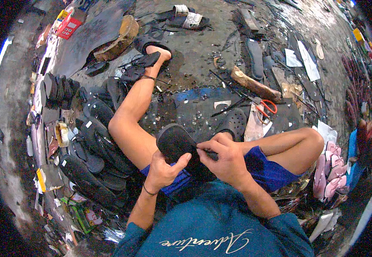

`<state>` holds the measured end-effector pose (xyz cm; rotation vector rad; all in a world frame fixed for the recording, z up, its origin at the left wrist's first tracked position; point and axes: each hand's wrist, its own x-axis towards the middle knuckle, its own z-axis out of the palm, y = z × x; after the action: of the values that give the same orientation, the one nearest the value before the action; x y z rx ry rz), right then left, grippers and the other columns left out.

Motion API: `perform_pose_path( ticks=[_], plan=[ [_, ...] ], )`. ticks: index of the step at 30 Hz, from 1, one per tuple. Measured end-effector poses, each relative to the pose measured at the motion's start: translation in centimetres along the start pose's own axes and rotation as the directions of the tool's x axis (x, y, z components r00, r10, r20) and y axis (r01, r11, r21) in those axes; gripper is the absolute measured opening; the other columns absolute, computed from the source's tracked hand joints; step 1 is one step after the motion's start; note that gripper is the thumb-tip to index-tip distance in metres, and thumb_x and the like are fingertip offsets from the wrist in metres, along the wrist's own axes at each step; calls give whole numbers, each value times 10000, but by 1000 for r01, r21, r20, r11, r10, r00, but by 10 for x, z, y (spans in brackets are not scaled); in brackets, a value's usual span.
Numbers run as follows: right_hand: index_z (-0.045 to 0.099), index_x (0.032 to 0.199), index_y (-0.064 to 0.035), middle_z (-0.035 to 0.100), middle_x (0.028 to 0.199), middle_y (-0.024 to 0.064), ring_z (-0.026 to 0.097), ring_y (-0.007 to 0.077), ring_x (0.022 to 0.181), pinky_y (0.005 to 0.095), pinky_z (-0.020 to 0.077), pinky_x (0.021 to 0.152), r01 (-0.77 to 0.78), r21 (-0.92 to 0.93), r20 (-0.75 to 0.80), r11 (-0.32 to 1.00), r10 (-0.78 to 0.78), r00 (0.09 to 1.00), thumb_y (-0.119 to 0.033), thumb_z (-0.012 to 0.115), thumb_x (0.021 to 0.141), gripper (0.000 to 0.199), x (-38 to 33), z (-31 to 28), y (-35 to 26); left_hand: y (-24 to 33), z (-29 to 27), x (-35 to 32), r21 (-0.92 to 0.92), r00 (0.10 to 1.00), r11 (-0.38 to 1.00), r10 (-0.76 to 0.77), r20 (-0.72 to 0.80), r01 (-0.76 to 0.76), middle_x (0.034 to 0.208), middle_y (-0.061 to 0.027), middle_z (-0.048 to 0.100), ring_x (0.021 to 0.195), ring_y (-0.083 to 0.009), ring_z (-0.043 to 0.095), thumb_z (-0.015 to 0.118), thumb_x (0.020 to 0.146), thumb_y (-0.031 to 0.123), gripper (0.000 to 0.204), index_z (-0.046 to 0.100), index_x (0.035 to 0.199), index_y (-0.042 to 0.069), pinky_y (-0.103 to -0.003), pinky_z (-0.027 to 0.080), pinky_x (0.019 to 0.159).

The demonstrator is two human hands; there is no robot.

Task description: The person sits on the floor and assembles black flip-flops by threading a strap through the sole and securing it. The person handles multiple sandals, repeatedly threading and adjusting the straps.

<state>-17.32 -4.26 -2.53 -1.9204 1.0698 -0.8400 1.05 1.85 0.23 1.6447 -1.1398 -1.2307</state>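
A black slipper (175, 142), its rounded end pointing up and away, is held above my lap. My left hand (165, 171) is closed on its near side, with the thumb lying along the edge. At the slipper's right edge, my right hand (225, 159) is closed in a pinch, the fingertips meeting close to the rim. A small dark piece shows under those fingers, but I cannot make out what it is. The lower part of the slipper is hidden by shadow and by my hands.
Orange-handled scissors (266, 108) lie ahead on the right, near a worn wooden block (254, 85). Black slippers (98, 141) are heaped at my left; pink slippers (332, 171) stand at far right. A tree-stump block (119, 40) sits beyond my left foot. Scraps litter the floor.
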Motion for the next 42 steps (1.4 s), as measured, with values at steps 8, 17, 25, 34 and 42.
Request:
perform_pose_path(
  ticks=[8, 17, 25, 34, 42],
  plan=[
    [681, 901, -59, 617, 842, 102, 649, 320, 726, 418, 540, 618, -28, 67, 12, 997, 27, 1000, -163, 776, 759, 200, -9, 13, 14, -15, 5, 6, 208, 975, 953, 211, 67, -221, 1094, -151, 681, 997, -288, 657, 720, 848, 75, 322, 633, 1150, 6, -385, 505, 912],
    [685, 943, -63, 628, 874, 126, 657, 345, 797, 424, 543, 678, -80, 59, -19, 995, 81, 997, -140, 771, 768, 209, -13, 18, 22, -25, 8, 5, 270, 955, 916, 273, 118, -295, 1036, -152, 657, 950, -306, 658, 709, 860, 73, 340, 594, 1171, 0, -394, 521, 855],
    [690, 964, -44, 636, 897, 141, 653, 334, 824, 405, 534, 672, 1, 104, 77, 995, -9, 997, -96, 756, 787, 196, -14, 13, 31, -15, 10, 10, 327, 929, 871, 330, 164, -367, 1090, -149, 606, 1035, -228, 622, 689, 862, 21, 429, 499, 1246, -6, -337, 509, 891],
    [696, 968, -65, 648, 855, 118, 638, 307, 766, 386, 511, 684, -47, 118, 63, 992, 40, 997, -145, 782, 798, 206, -16, 8, 39, -28, 4, 10, 285, 947, 904, 290, 140, -319, 1154, -176, 642, 1080, -306, 646, 730, 851, 91, 426, 573, 1236, -1, -384, 512, 924],
    [665, 896, -55, 622, 859, 128, 614, 328, 751, 407, 495, 662, -20, 58, 54, 998, 16, 998, -159, 764, 804, 170, -8, 15, 38, -24, 7, 7, 205, 968, 949, 215, 132, -239, 1130, -171, 626, 1026, -338, 630, 716, 851, 82, 369, 604, 1196, 13, -389, 503, 912]
  ],
)
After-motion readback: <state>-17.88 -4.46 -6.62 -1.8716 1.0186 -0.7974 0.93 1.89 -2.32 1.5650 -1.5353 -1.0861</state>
